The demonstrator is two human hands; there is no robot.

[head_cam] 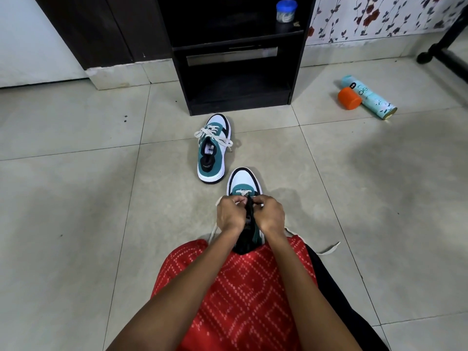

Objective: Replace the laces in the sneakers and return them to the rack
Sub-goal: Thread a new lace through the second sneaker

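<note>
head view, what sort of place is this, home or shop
Most likely a room in a home: a tiled floor, a dark shoe rack beside a floral-patterned wall, and a spray can lying on it.

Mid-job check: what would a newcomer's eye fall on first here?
The left hand and right hand pinch the white lace on the near sneaker, centre frame. The other sneaker sits laced before the black rack. A spray can lies on the floor far right.

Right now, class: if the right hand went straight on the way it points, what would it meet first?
Probably the toe of the near sneaker, whose lace the right hand pinches; depth is unclear.
</note>
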